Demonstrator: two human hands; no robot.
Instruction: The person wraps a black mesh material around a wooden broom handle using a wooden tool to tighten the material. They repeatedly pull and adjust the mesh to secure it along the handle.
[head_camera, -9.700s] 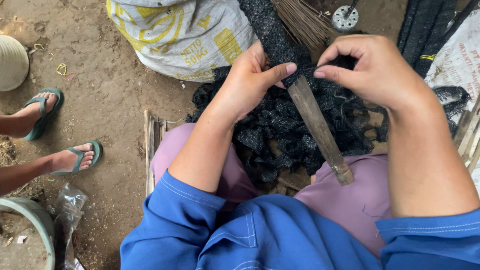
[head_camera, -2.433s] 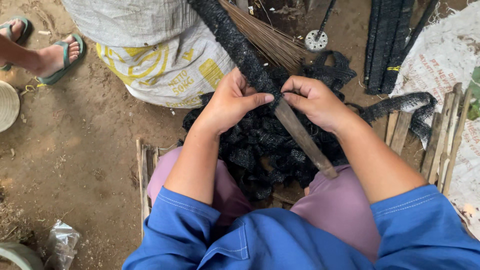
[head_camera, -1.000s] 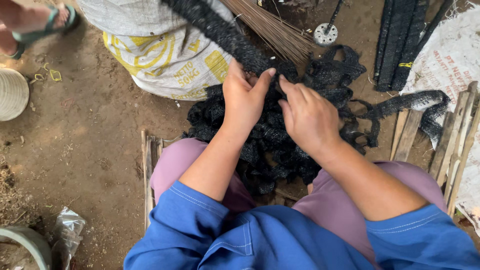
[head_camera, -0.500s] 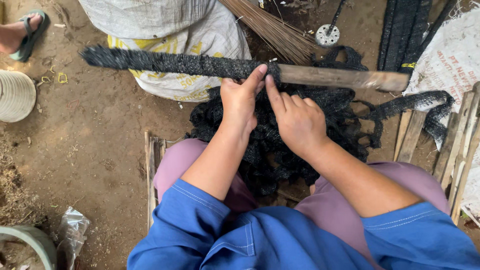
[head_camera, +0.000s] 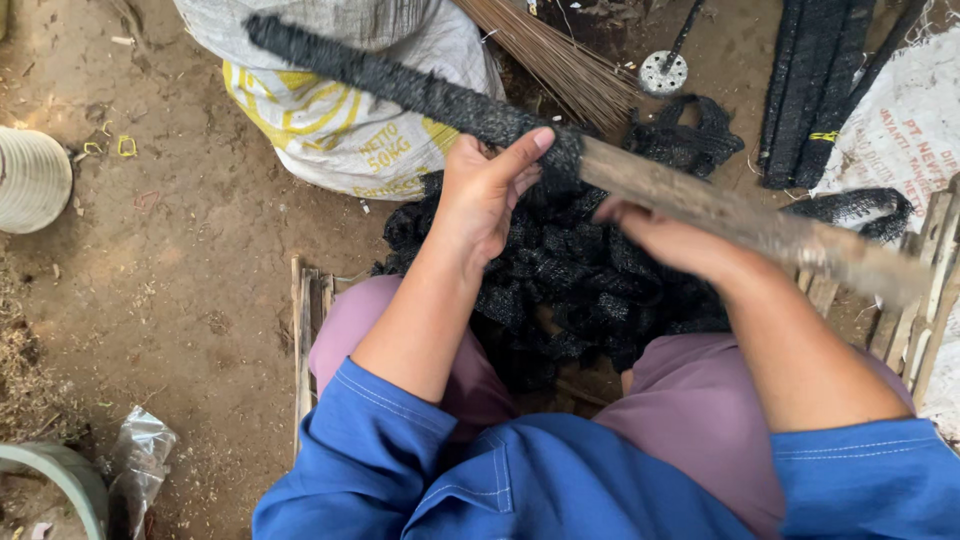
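- The left hand (head_camera: 487, 195) reaches forward from a blue sleeve with the forearm bare, palm turned toward the stick; its thumb stretches up along the black wrapping and the fingers curl round it, gripping right where the wrapping ends.
- The right hand (head_camera: 668, 240) comes in from the right under the wooden stick (head_camera: 740, 222), fingers hooked round the bare wood just beside the left hand. Most of the fingers are hidden behind the stick, so how tightly they close cannot be told, but the hand carries the stick.
- The stick lies slantwise above the lap, high at the far left and low at the right. Its left half is covered in black netting (head_camera: 400, 85); its right half is bare and blurred toward the end.
- Below the hands a heap of loose black netting (head_camera: 570, 290) rests on the person's knees, which are clothed in mauve, and on a low wooden frame (head_camera: 306, 330).
- A white woven sack (head_camera: 350, 135) with yellow marks sits on the dirt floor behind the stick; it is bulging, and what it holds cannot be seen.
- Beside the sack lies a bundle of thin brown broom fibres (head_camera: 560, 60).
- Further finished black-wrapped sticks (head_camera: 815, 90) lie at the upper right.
- A pale ribbed round vessel (head_camera: 30, 180) stands at the left edge, contents not visible.
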